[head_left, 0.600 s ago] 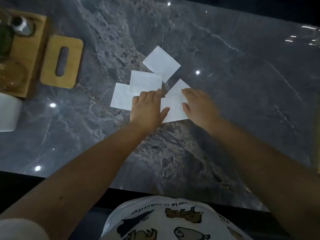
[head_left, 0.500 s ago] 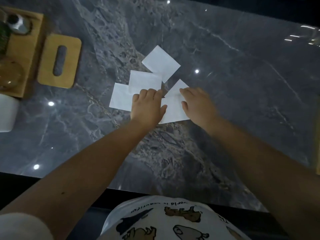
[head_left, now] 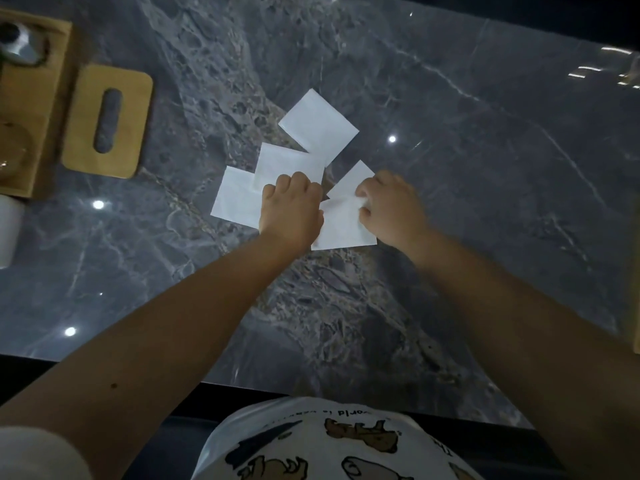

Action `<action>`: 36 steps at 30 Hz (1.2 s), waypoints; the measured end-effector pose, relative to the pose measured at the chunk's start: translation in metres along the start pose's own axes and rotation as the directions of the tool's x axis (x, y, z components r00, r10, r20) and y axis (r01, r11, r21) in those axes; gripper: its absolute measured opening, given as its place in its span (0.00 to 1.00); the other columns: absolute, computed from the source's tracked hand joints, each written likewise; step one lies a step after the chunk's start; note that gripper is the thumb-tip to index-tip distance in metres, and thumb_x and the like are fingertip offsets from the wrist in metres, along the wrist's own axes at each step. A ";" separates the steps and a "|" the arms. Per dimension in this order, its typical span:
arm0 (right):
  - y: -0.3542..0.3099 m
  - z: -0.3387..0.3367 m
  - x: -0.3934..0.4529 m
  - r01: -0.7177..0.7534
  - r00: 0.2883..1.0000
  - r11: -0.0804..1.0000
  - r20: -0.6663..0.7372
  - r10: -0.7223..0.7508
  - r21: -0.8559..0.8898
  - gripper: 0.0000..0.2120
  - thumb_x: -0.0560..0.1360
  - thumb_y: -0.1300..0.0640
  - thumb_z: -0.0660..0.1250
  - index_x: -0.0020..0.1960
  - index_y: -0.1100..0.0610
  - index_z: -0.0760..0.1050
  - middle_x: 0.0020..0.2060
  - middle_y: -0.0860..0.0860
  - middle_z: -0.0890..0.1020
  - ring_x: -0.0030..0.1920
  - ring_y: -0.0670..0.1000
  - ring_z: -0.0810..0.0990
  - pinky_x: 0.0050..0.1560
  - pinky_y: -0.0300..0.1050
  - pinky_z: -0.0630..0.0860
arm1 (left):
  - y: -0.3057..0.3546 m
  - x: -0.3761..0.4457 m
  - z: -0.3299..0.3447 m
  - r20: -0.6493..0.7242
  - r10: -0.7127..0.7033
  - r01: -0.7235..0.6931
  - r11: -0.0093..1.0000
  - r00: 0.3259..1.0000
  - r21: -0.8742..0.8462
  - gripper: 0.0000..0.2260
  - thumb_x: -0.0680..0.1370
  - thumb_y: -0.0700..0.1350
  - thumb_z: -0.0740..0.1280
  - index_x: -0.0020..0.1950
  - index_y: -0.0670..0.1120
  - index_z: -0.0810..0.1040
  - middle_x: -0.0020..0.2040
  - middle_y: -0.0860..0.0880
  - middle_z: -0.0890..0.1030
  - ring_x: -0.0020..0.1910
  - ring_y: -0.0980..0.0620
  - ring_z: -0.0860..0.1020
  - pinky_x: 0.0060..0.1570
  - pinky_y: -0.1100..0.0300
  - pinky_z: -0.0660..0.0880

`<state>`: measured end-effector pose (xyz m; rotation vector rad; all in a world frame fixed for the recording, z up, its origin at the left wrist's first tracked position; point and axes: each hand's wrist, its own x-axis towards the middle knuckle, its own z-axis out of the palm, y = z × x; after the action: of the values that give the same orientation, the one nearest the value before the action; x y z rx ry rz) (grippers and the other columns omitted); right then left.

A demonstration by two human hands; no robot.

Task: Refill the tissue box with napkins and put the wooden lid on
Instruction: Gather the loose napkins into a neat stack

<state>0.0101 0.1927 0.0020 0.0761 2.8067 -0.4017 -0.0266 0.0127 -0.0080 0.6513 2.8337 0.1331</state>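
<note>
Five white napkins lie scattered on the dark grey marble table [head_left: 485, 168], near its middle. The farthest napkin [head_left: 318, 126] lies alone, turned like a diamond. Two more overlap to the left: one [head_left: 287, 168] lies partly over the leftmost [head_left: 235, 199]. The other two sit to the right, a small corner one [head_left: 353, 178] and the nearest napkin [head_left: 341, 226], which it meets. The left hand [head_left: 292, 211] is curled, knuckles up, its fingers pressed down where the left pair and the nearest napkin come together; whether it grasps a sheet cannot be told. The right hand [head_left: 391, 211] pinches the far right edge of the nearest napkin between thumb and fingertips, and the paper wrinkles there. One wooden lid [head_left: 131, 123] with a long slot lies flat at the far left of the table, well apart from the napkins. Just left of it stands one wooden tray [head_left: 52, 98] holding a metal object [head_left: 20, 43] and a round glass thing, both partly cut off. One white container [head_left: 8, 233] shows at the left edge, nearer than the tray.
</note>
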 end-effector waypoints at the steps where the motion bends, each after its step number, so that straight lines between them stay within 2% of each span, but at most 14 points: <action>1: 0.000 -0.001 0.001 0.004 1.000 1.000 0.007 -0.005 0.007 0.10 0.74 0.58 0.65 0.55 0.56 0.75 0.54 0.55 0.76 0.55 0.58 0.74 0.56 0.51 0.72 | 0.001 0.001 -0.001 0.002 0.000 0.000 1.000 1.000 0.001 0.09 0.76 0.48 0.67 0.53 0.46 0.77 0.51 0.45 0.76 0.52 0.43 0.73 0.50 0.50 0.67; 5: 0.000 -0.006 0.001 -0.015 0.999 0.998 0.043 0.012 0.065 0.04 0.74 0.61 0.64 0.48 0.56 0.75 0.49 0.52 0.79 0.50 0.56 0.75 0.52 0.50 0.73 | 0.000 0.001 -0.005 0.004 0.010 -0.010 0.999 1.000 -0.042 0.06 0.76 0.46 0.66 0.52 0.46 0.77 0.50 0.46 0.78 0.51 0.43 0.74 0.49 0.50 0.68; 11: 0.003 -0.015 -0.023 -0.106 0.992 0.926 0.101 0.075 0.362 0.02 0.75 0.59 0.63 0.45 0.53 0.73 0.40 0.45 0.77 0.44 0.50 0.78 0.44 0.45 0.75 | -0.008 -0.009 -0.021 -0.011 0.040 -0.041 0.953 0.999 -0.300 0.07 0.79 0.47 0.64 0.54 0.48 0.79 0.51 0.48 0.83 0.51 0.43 0.76 0.53 0.50 0.69; 15: 0.008 -0.015 -0.045 -0.166 0.985 0.795 0.070 0.155 0.583 0.04 0.75 0.58 0.66 0.43 0.50 0.75 0.40 0.43 0.80 0.42 0.45 0.79 0.45 0.40 0.74 | -0.008 -0.006 -0.036 0.055 0.090 -0.050 0.860 0.994 -0.508 0.07 0.79 0.47 0.66 0.54 0.48 0.80 0.51 0.50 0.84 0.52 0.47 0.78 0.55 0.49 0.73; 18: 0.011 -0.010 -0.054 -0.263 0.954 0.624 0.099 0.285 0.736 0.04 0.75 0.57 0.67 0.42 0.49 0.76 0.41 0.46 0.82 0.42 0.45 0.80 0.44 0.40 0.75 | -0.005 0.009 -0.045 0.100 0.163 -0.079 0.821 0.981 -0.566 0.07 0.79 0.47 0.67 0.54 0.47 0.80 0.51 0.49 0.84 0.49 0.49 0.79 0.52 0.55 0.74; 21: 0.014 -0.005 -0.057 -0.356 0.885 0.432 0.150 0.440 0.829 0.05 0.75 0.58 0.68 0.41 0.50 0.76 0.38 0.50 0.83 0.36 0.46 0.80 0.39 0.42 0.76 | 0.005 0.034 -0.051 0.167 0.211 -0.078 0.812 0.963 -0.578 0.06 0.78 0.47 0.67 0.53 0.49 0.80 0.49 0.52 0.81 0.47 0.53 0.77 0.44 0.61 0.71; 23: 0.015 -0.004 -0.056 -0.402 0.838 0.349 0.186 0.513 0.846 0.05 0.75 0.58 0.68 0.41 0.51 0.77 0.35 0.51 0.83 0.32 0.44 0.79 0.37 0.40 0.78 | 0.012 0.050 -0.054 0.215 0.248 -0.085 0.819 0.945 -0.568 0.04 0.78 0.47 0.67 0.51 0.50 0.80 0.48 0.53 0.80 0.47 0.52 0.77 0.40 0.63 0.70; 26: 0.017 -0.004 -0.050 -0.419 0.784 0.232 0.221 0.581 0.878 0.05 0.75 0.59 0.68 0.40 0.54 0.76 0.33 0.52 0.82 0.30 0.44 0.78 0.34 0.38 0.76 | 0.021 0.071 -0.055 0.254 0.293 -0.113 0.829 0.922 -0.547 0.04 0.78 0.47 0.68 0.50 0.50 0.80 0.52 0.50 0.81 0.49 0.49 0.79 0.44 0.58 0.75; 29: 0.020 -0.005 -0.046 -0.454 0.738 0.183 0.253 0.625 0.872 0.06 0.75 0.60 0.68 0.40 0.55 0.76 0.31 0.52 0.82 0.30 0.45 0.78 0.33 0.39 0.75 | 0.027 0.084 -0.051 0.246 0.325 -0.167 0.849 0.913 -0.501 0.04 0.78 0.46 0.67 0.50 0.49 0.80 0.52 0.49 0.82 0.50 0.49 0.77 0.47 0.56 0.74; 34: 0.026 -0.004 -0.038 -0.485 0.700 0.161 0.272 0.661 0.859 0.07 0.75 0.60 0.68 0.38 0.56 0.76 0.30 0.54 0.81 0.29 0.47 0.78 0.31 0.39 0.74 | 0.033 0.096 -0.042 0.251 0.338 -0.195 0.866 0.907 -0.460 0.03 0.77 0.45 0.66 0.45 0.51 0.78 0.42 0.54 0.77 0.46 0.51 0.75 0.36 0.62 0.65; 36: 0.028 -0.001 -0.034 -0.488 0.696 0.159 0.272 0.665 0.858 0.07 0.74 0.60 0.69 0.38 0.56 0.75 0.30 0.54 0.81 0.28 0.46 0.77 0.29 0.39 0.73 | 0.032 0.100 -0.039 0.250 0.333 -0.194 0.870 0.909 -0.454 0.03 0.77 0.45 0.66 0.45 0.51 0.78 0.42 0.54 0.78 0.46 0.51 0.75 0.36 0.61 0.65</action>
<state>0.0446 0.2198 0.0061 1.4550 2.0112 -1.6804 -0.1097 0.0839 0.0137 0.8672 2.2811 0.6103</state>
